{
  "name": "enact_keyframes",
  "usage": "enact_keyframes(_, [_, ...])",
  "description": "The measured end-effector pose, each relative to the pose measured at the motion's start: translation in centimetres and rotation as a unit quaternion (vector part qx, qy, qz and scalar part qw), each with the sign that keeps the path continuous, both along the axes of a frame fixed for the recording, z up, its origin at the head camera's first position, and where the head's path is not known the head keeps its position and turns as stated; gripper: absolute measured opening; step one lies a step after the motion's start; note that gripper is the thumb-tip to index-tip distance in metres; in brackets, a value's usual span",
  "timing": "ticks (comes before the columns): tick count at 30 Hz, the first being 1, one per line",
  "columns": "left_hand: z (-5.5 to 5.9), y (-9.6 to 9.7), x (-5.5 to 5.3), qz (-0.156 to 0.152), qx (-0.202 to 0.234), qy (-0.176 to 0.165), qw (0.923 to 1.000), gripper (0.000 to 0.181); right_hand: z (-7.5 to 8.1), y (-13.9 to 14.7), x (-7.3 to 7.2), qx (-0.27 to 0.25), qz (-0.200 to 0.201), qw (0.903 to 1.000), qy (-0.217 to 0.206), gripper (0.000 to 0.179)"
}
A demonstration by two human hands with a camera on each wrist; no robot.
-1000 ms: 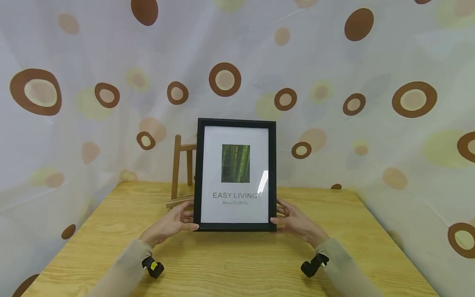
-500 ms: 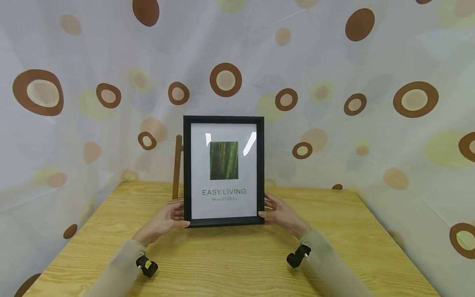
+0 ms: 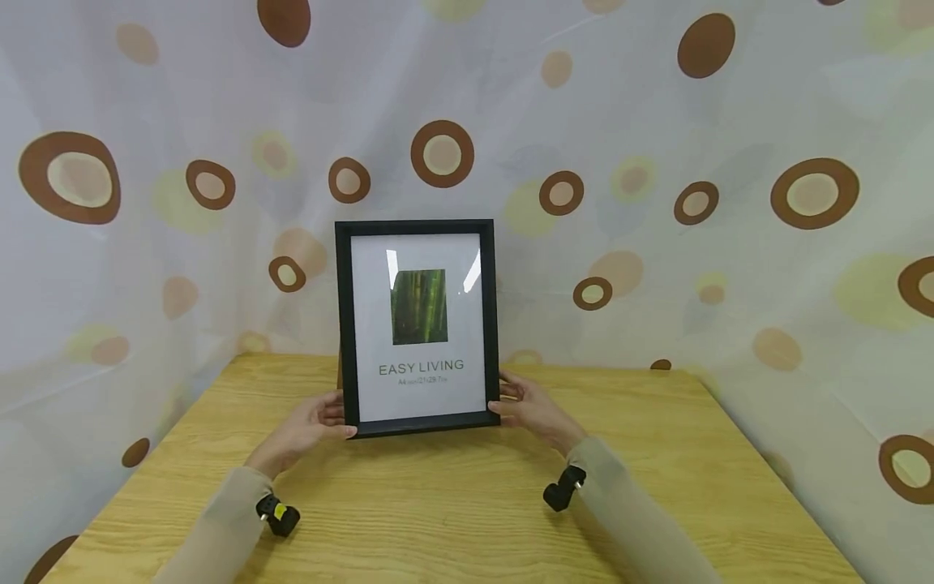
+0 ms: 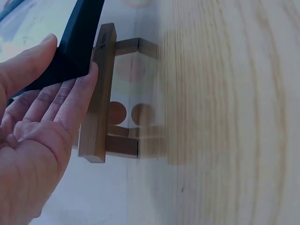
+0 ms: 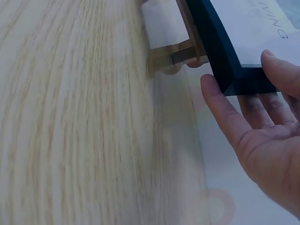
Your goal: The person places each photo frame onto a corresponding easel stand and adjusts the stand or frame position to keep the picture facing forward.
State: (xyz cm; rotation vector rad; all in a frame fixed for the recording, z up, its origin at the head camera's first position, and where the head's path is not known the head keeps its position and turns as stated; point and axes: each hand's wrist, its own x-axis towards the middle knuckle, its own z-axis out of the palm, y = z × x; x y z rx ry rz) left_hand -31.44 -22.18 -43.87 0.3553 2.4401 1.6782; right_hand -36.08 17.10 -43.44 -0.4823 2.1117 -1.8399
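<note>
A black picture frame [image 3: 419, 324] with a white insert reading "EASY LIVING" is held upright, tilted slightly, its base above the table. My left hand [image 3: 302, 428] grips its lower left corner, thumb on the front and fingers along the side. At the lower right corner my right hand [image 3: 538, 412] holds it the same way. Behind the frame stands a small wooden easel, almost wholly hidden in the head view. The left wrist view shows the easel's ledge [image 4: 96, 122] close behind the frame's lower edge, and part of the easel [image 5: 183, 56] appears in the right wrist view.
A wooden table [image 3: 438, 507] with visible grain lies beneath both hands. Pale fabric [image 3: 635, 105] with brown and yellow spots hangs around the back and sides of the table. A small black camera [image 3: 277, 515] is strapped to each wrist.
Both hands have carried the frame left and slightly up, in front of the easel, which it now covers almost entirely in the head view. The frame's tilt has changed a little.
</note>
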Motion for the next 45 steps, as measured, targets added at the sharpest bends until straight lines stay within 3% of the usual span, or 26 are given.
enact_keyframes(10, [0.2,-1.3,-0.4,0.008,0.003,0.010,0.9999,0.085,-0.2,-1.8,-1.3,0.014,-0.014,0.9998,0.010,0.076])
enact_keyframes(18, [0.5,-2.8,-1.1,0.024,-0.006,0.019,0.9995,0.086,0.3,-3.7,-2.4,-0.008,0.000,0.9998,0.018,0.077])
enact_keyframes(27, [0.8,-3.4,-1.8,0.028,0.006,0.030,0.9991,0.081,1.0,-5.0,-3.5,0.006,-0.009,0.9997,0.020,0.075])
enact_keyframes(35, [0.7,-3.2,-2.4,0.045,0.014,0.052,0.9975,0.071,1.8,-6.1,-4.5,-0.017,-0.030,0.9993,0.013,0.070])
enact_keyframes(45, [0.4,-3.2,-3.1,0.052,0.019,0.062,0.9965,0.070,1.6,-7.1,-5.3,-0.050,-0.081,0.9953,-0.016,0.064])
